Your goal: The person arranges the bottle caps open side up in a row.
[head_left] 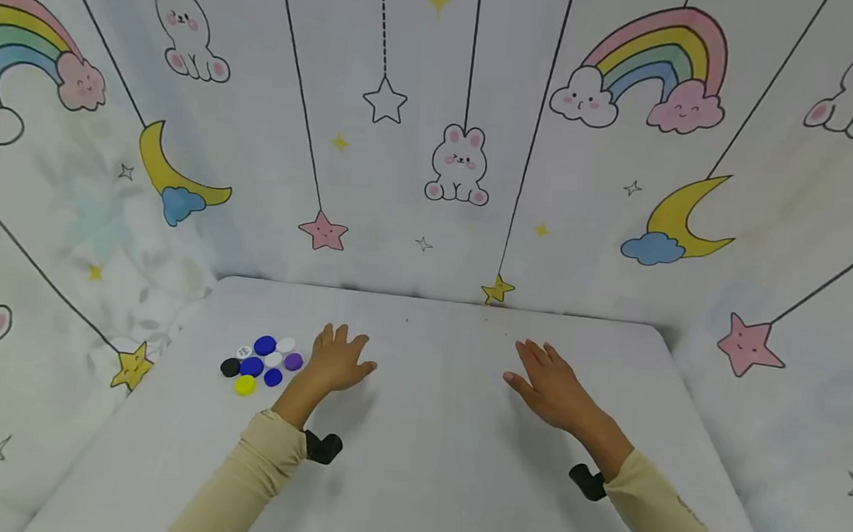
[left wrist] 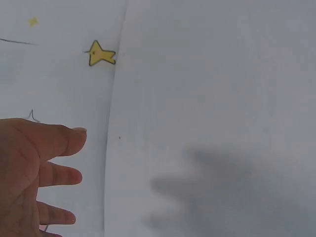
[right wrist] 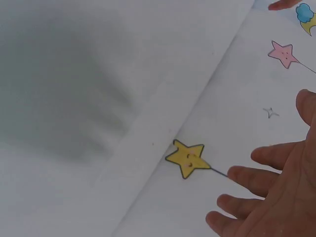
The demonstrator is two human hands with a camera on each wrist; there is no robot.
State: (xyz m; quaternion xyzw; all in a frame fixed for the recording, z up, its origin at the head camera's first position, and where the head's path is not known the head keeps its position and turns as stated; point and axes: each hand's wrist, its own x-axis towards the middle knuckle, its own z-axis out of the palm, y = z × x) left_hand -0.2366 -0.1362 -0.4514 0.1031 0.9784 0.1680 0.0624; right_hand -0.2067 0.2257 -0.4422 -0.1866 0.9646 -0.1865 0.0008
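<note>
My left hand (head_left: 338, 363) hovers over the white table with its fingers spread, holding nothing. Just left of it lies a loose cluster of small round discs: blue discs (head_left: 251, 367), a purple disc (head_left: 294, 362), a yellow disc (head_left: 245, 384), a black disc (head_left: 230, 367) and white discs (head_left: 286, 345). My right hand (head_left: 554, 391) is held above the table's right half, fingers extended and apart, also with nothing in it. Both wrist views show an outstretched hand (left wrist: 22, 173) with a shadow beyond it. Whether the discs are buttons or tokens is too small to tell.
The white table (head_left: 424, 483) ends at a far edge against a cloth backdrop (head_left: 400, 214) printed with rainbows, rabbits, moons and stars. Each wrist bears a black strap piece (head_left: 323, 448). Tan sleeves (head_left: 248, 473) cover both forearms.
</note>
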